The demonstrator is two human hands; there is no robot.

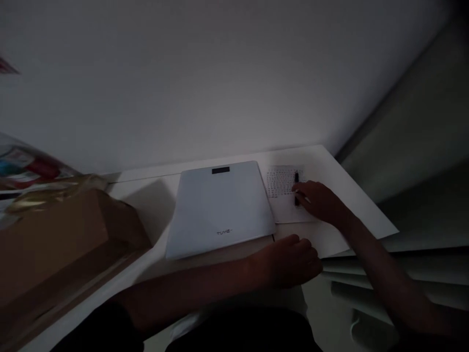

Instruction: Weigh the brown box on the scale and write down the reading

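Observation:
My right hand (pixel 318 200) is at a sheet of paper (pixel 289 212) covered in rows of small dark handwriting or print. Its thumb and fingertips are closed around the middle of a dark pen (pixel 296 177), which lies along the paper. My left hand (pixel 293 261) rests by the front edge of the white table, its fingers curled in and the palm hidden, so what it may hold cannot be seen. Between the left forearm and the wall lies a flat white bathroom scale (pixel 223 200) with a small dark display, its right edge beside the paper.
On the left stands a brown cardboard box (pixel 54 249), with shiny gold wrapping (pixel 54 193) and a red packet (pixel 42 167) by it. A pale wall (pixel 220 88) rises behind the table (pixel 340 181). Dark folded fabric or panels are at the right. The light is dim.

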